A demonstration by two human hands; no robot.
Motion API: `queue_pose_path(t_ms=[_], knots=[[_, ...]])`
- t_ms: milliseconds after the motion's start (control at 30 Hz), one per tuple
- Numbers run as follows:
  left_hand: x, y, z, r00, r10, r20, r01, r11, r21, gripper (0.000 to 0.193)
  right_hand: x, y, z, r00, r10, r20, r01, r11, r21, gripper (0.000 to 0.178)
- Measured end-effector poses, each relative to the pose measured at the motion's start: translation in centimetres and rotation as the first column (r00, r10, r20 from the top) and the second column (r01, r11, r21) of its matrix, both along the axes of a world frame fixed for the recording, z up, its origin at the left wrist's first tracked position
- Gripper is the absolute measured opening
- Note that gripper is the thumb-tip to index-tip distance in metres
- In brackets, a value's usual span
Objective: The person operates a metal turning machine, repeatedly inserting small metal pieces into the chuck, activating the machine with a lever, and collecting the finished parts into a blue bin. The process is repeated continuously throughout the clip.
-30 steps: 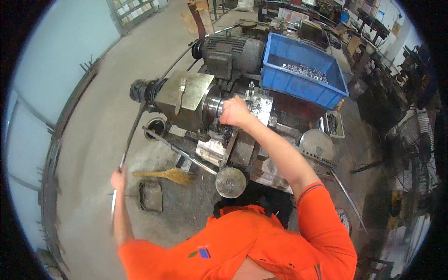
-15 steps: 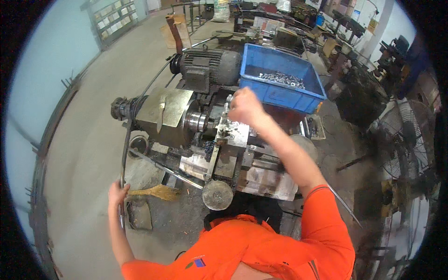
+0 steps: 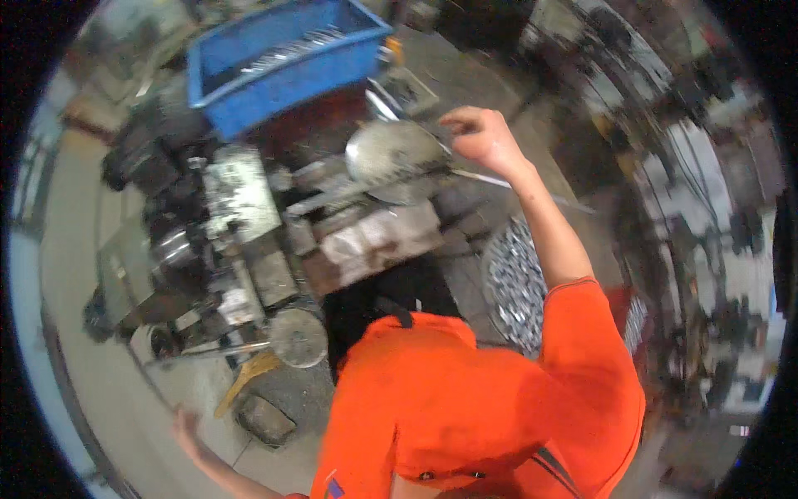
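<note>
My right hand (image 3: 486, 140) hangs in the air beside a round metal disc (image 3: 395, 158) on the lathe. Its fingers are bent, a gap shows between them and the thumb, and I see nothing held. At the lower left my left hand (image 3: 184, 428), smeared by motion, is at the end of a long thin metal lever (image 3: 150, 378) and appears closed around it. Right of the lathe, under my right forearm, a round basin holds many small shiny metal parts (image 3: 515, 287). The lathe's chuck (image 3: 173, 248) is at the left, blurred.
A blue plastic crate (image 3: 291, 91) with small metal pieces stands behind the lathe. A second round disc (image 3: 299, 337) sits at the lathe's front. On the floor near my left hand are a straw brush (image 3: 245, 382) and a dark shallow pan (image 3: 264, 420). Blurred machinery lines the right side.
The view has swung right, so the lathe and crate appear farther left. My right hand has left the tool area near the chuck and moved right, its fist loosening. My left hand remains at the lever.
</note>
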State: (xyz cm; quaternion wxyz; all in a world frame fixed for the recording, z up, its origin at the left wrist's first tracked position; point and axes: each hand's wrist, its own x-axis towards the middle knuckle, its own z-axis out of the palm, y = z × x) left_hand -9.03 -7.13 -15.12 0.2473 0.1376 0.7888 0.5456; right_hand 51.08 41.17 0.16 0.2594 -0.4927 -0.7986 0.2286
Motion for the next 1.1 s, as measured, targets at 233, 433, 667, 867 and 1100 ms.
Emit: queue_pose_path(t_ms=[233, 433, 667, 867, 1100], knots=[[-2.5, 0.4, -0.8, 0.980, -0.016, 0.196, 0.032, 0.997, -0.077, 0.044, 21.3, -10.4, -16.3, 0.808, -0.276, 0.520, 0.368, 0.926, -0.081, 0.023], [-0.5, 0.1, 1.3, 0.991, -0.026, 0.131, 0.042, 0.992, -0.123, 0.046, 17.2, -13.0, -18.1, 0.737, -0.112, 0.666, 0.318, 0.927, -0.197, 0.027], [-1.5, -0.5, 0.9, 0.995, -0.030, 0.095, 0.048, 0.980, -0.195, 0.044, 18.9, -11.6, -21.2, 0.676, 0.197, 0.710, 0.036, 0.954, -0.299, 0.032], [-0.1, 0.3, 0.6, 0.999, 0.030, 0.017, -0.027, 0.992, -0.123, 0.042, 17.2, -11.8, -19.3, 0.544, 0.270, 0.794, -0.138, 0.963, -0.232, 0.030], [-0.6, 0.0, 0.6, 0.998, -0.029, 0.049, 0.034, 0.992, -0.118, 0.045, 15.5, -10.3, -19.6, 0.415, 0.377, 0.828, 0.002, 0.910, -0.415, 0.031]])
